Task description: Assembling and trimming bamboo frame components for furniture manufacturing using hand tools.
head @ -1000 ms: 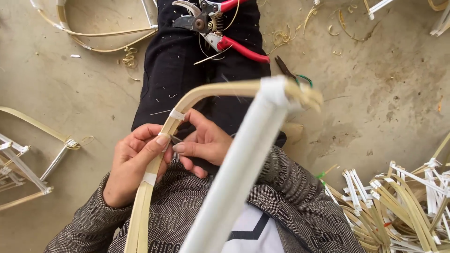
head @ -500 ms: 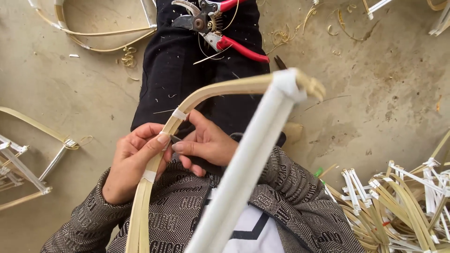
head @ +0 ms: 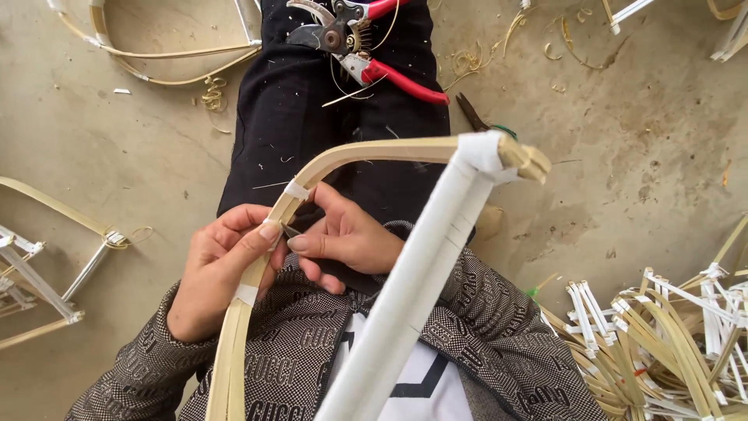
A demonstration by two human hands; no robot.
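At the far left, on the concrete floor point(head: 101, 156), lie bent bamboo pieces with white tape joints point(head: 47, 265), well apart from your hands.

Your left hand point(head: 222, 273) is closed around a curved bamboo strip bundle point(head: 327, 160), thumb and forefinger pinching it just below a white tape band point(head: 296, 189). A second tape band point(head: 246, 294) sits on the bundle just beneath that hand. The bundle's long axis rises from the bottom edge of the view, between your forearms, up through the left hand, then bends to the right across your lap.

Just right of the left hand, and touching it at the fingertips, your right hand point(head: 351, 238) is pinched on something small and dark at the bundle's edge; what it is cannot be made out. Both hands meet at the same spot; the left carries the bundle, the right works at it.

Further right, the bundle ends in a joint bound in white tape, meeting a white-wrapped bar point(head: 413, 288) that runs diagonally down towards your chest. The bar covers part of your right forearm.

On your lap above lie red-handled pruning shears point(head: 366, 54), partly cut off by the top edge. At the far right sits a heap of taped bamboo strips point(head: 662, 335), cut off by the frame.
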